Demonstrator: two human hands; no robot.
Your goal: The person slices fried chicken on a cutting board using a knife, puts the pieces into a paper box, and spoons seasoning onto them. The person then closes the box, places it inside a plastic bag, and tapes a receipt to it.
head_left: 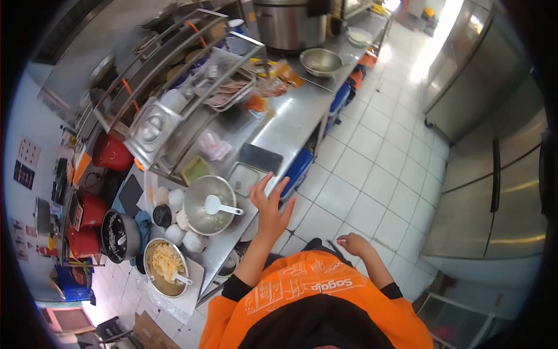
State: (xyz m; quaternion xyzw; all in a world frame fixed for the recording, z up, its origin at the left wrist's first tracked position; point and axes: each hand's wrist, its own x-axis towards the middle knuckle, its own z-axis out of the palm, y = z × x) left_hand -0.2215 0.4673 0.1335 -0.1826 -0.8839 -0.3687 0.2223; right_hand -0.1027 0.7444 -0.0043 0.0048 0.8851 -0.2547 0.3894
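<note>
My left hand is held over the counter's front edge with its fingers spread and nothing in them. Closest to it are a flat white-and-grey tray-like item and a dark flat rectangular panel. Left of the hand a steel bowl holds a white spoon. Several white wrapped rounds sit beside that bowl. My right hand hangs above the floor at my side, its fingers loosely bent and apart, with nothing visible in them.
Lower left stands a steel bowl of yellowish shredded food, beside a black pot with rice remains. A metal rack rises behind the counter. Further along are a steel bowl and a large cooker. Steel cabinets line the right side.
</note>
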